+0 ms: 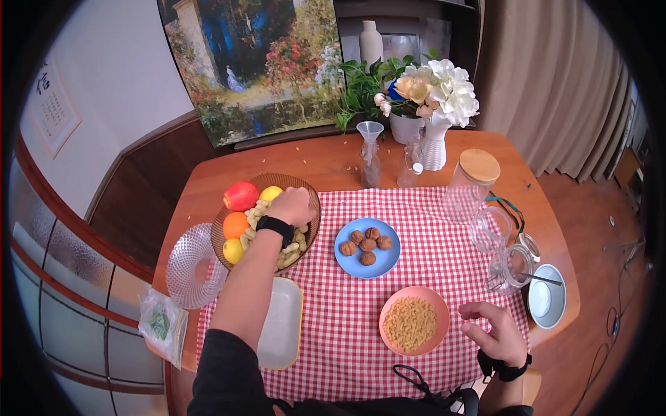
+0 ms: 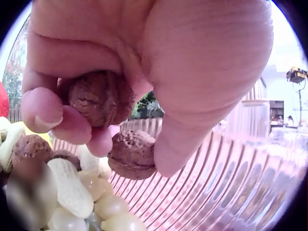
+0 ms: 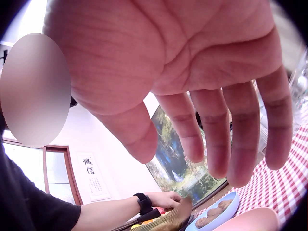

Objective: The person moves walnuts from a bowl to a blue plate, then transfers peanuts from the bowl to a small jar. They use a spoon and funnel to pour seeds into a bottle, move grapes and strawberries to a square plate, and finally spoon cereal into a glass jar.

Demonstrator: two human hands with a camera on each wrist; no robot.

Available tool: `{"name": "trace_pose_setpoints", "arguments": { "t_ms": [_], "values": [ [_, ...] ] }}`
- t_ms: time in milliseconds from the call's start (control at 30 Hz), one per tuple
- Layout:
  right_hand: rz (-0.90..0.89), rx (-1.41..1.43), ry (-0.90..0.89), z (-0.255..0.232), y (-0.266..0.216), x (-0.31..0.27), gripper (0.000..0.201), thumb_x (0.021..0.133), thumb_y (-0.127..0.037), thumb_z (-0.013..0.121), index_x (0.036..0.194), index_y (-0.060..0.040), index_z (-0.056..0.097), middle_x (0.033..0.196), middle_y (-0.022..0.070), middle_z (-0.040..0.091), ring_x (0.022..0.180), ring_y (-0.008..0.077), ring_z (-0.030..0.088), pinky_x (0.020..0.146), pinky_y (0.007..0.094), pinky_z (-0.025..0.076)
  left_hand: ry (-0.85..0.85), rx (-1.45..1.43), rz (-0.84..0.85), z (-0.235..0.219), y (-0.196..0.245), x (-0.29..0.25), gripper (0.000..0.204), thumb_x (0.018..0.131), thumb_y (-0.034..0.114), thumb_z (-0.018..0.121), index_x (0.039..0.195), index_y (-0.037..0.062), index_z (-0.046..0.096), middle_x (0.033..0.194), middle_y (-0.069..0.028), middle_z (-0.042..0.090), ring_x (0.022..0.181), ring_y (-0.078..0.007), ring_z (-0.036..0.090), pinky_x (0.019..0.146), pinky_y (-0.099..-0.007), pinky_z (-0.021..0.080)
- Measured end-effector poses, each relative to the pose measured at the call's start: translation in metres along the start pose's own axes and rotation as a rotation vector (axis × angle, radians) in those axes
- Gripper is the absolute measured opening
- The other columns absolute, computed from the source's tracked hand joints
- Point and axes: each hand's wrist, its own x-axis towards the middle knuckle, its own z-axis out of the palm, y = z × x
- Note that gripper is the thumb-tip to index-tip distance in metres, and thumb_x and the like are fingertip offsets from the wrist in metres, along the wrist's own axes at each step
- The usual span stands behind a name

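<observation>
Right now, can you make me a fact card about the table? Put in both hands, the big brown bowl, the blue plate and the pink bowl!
Left hand: holds one walnut and a second walnut
Right hand: open, holding nothing, beside the pink bowl
Brown bowl: has peanuts, a red fruit, an orange fruit and yellow fruits
Blue plate: six walnuts
Pink bowl: many small yellow pieces
Under both: red-and-white checked cloth

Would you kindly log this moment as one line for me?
left hand: holds two walnuts over brown bowl | right hand: empty, near pink bowl | blue plate: six walnuts
</observation>
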Motion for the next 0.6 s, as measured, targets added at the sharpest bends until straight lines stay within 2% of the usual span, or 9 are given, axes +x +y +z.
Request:
{"name": "trace_pose_setpoints", "arguments": {
  "t_ms": [67,100,133,200,333,400,433,500,600],
  "values": [
    [0.007,0.007,-0.005,0.000,-0.001,0.002,0.032,0.082,-0.016,0.065,0.105,0.0049,0.061,0.095,0.0185,0.066,0.087,0.0299,0.066,0.077,0.0342,0.051,0.108,-0.088,0.085,-0.006,-0.002,-0.010,0.040,0.073,0.024,0.066,0.099,-0.0059,0.061,0.106,-0.0275,0.061,0.098,-0.0367,0.061,0.086,-0.0409,0.050],
    [0.011,0.012,-0.011,0.000,-0.003,0.002,0.032,0.082,-0.016,0.065,0.106,0.0050,0.060,0.095,0.0187,0.066,0.088,0.0302,0.066,0.077,0.0344,0.051,0.172,-0.088,0.127,-0.006,-0.001,-0.016,0.041,0.072,0.025,0.067,0.095,-0.0078,0.061,0.097,-0.0276,0.063,0.093,-0.0379,0.062,0.082,-0.0409,0.051],
    [0.014,0.012,-0.013,0.001,-0.003,0.004,0.032,0.082,-0.016,0.065,0.106,0.0050,0.060,0.095,0.0187,0.066,0.088,0.0302,0.066,0.077,0.0344,0.051,0.169,-0.088,0.126,-0.005,0.002,-0.024,0.041,0.072,0.025,0.067,0.095,-0.0078,0.061,0.097,-0.0276,0.063,0.093,-0.0379,0.062,0.082,-0.0409,0.051],
    [-0.006,0.006,-0.029,0.003,-0.004,0.007,0.031,0.082,-0.016,0.065,0.104,0.0050,0.061,0.092,0.0168,0.068,0.087,0.0253,0.066,0.079,0.0329,0.051,0.187,-0.189,0.363,0.000,0.013,-0.041,0.029,0.069,0.021,0.066,0.074,-0.0070,0.060,0.074,-0.0244,0.063,0.073,-0.0372,0.064,0.067,-0.0403,0.051],
    [-0.005,0.021,-0.031,0.006,-0.007,0.008,0.031,0.082,-0.017,0.065,0.104,0.0051,0.061,0.092,0.0168,0.067,0.087,0.0256,0.066,0.079,0.0331,0.051,0.100,-0.301,0.462,0.030,0.046,-0.063,0.026,0.070,0.019,0.065,0.075,-0.0061,0.058,0.076,-0.0222,0.063,0.073,-0.0354,0.063,0.065,-0.0405,0.050],
    [-0.019,0.010,-0.036,0.005,-0.009,0.007,0.031,0.082,-0.016,0.066,0.104,0.0051,0.061,0.092,0.0167,0.067,0.087,0.0252,0.066,0.079,0.0330,0.051,-0.070,-0.323,0.573,0.055,0.051,-0.056,0.022,0.074,0.014,0.062,0.079,-0.0064,0.058,0.077,-0.0208,0.062,0.074,-0.0339,0.063,0.067,-0.0406,0.050],
    [-0.021,0.007,-0.035,0.005,-0.009,0.006,0.031,0.082,-0.016,0.066,0.104,0.0051,0.061,0.092,0.0167,0.067,0.087,0.0252,0.066,0.079,0.0330,0.051,-0.067,-0.325,0.574,0.068,0.052,-0.051,0.022,0.074,0.014,0.062,0.079,-0.0064,0.058,0.077,-0.0208,0.062,0.074,-0.0339,0.063,0.067,-0.0406,0.050],
    [-0.032,0.000,-0.024,0.003,-0.009,0.002,0.032,0.082,-0.016,0.065,0.105,0.0053,0.061,0.093,0.0197,0.066,0.088,0.0307,0.066,0.077,0.0349,0.051,-0.125,-0.255,0.551,0.088,0.052,-0.041,0.021,0.076,0.012,0.060,0.085,-0.0070,0.057,0.084,-0.0208,0.062,0.083,-0.0335,0.062,0.071,-0.0397,0.050],
    [-0.006,0.002,-0.011,0.002,-0.006,-0.002,0.032,0.081,-0.016,0.065,0.105,0.0051,0.061,0.093,0.0196,0.066,0.087,0.0304,0.066,0.076,0.0345,0.051,-0.136,-0.244,0.553,0.076,0.058,-0.050,0.022,0.077,0.010,0.059,0.092,-0.0067,0.057,0.093,-0.0214,0.060,0.092,-0.0335,0.059,0.077,-0.0397,0.049]
  ]
}}
